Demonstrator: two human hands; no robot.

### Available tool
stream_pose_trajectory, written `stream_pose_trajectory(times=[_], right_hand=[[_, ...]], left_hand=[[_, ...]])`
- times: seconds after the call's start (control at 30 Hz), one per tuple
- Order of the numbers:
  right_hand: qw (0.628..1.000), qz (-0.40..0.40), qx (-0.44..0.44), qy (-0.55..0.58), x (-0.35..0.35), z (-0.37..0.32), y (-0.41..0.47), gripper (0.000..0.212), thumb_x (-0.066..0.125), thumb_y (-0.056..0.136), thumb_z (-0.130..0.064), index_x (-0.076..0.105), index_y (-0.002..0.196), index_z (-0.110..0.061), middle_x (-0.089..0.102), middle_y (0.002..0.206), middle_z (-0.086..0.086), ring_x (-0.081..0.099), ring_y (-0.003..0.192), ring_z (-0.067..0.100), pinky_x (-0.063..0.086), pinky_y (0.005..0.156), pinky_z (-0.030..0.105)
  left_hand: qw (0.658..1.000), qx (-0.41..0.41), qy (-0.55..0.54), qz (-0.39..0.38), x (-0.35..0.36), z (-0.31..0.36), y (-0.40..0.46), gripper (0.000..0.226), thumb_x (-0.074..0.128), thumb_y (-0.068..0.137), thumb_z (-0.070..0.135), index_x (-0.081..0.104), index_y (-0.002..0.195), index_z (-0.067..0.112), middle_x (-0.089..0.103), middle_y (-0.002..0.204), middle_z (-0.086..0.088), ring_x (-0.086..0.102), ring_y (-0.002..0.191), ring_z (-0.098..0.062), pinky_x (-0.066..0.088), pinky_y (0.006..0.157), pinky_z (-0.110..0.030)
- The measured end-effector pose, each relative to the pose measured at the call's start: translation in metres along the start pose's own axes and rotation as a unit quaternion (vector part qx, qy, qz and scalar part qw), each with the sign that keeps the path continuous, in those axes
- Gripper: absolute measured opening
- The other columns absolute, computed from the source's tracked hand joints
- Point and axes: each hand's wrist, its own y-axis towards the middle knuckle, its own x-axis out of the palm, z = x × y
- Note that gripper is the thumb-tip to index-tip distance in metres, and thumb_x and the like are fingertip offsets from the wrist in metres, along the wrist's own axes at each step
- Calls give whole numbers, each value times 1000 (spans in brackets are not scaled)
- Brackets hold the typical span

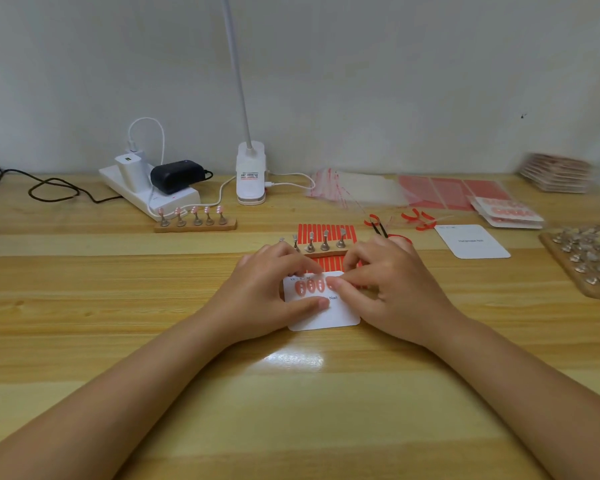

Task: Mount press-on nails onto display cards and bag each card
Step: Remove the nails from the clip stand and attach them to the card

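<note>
Display card: flat on the table, near centre, bearing a row of press-on nails; left hand pins it, thumb down, seemingly to stop sliding; right hand presses a fingertip on the row's end, likely seating a nail; emptied stand just behind; clear bags far right, awaiting filled cards.

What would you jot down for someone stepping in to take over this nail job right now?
Left hand: thumb pins the display card to the table.
Right hand: fingertips press a pink nail onto the card, joining the row of nails already stuck.
Near stand: pegs bare. Far stand: five nails waiting.
Blank card and clear bags lie to the right.
Left: finish this card, bag it.
</note>
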Motion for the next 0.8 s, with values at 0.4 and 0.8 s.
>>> stream_pose_trajectory(times=[0.4, 0.8], right_hand=[[990, 49, 88, 100, 0, 3, 1, 17, 68, 80, -16, 70, 64, -11, 56, 71, -9, 47, 74, 12, 35, 78, 33], [978, -139, 157, -2, -11, 24, 43, 53, 65, 80, -39, 50, 129, -26, 55, 119, -7, 47, 113, 14, 36, 98, 37]], left_hand=[[998, 12, 53, 22, -3, 4, -3, 46, 65, 74, 54, 62, 111, 29, 54, 99, 16, 49, 96, -6, 35, 83, -28], [998, 12, 60, 13, 0, 3, -1, 47, 61, 78, 54, 58, 117, 29, 47, 99, 16, 44, 99, -5, 30, 83, -24]])
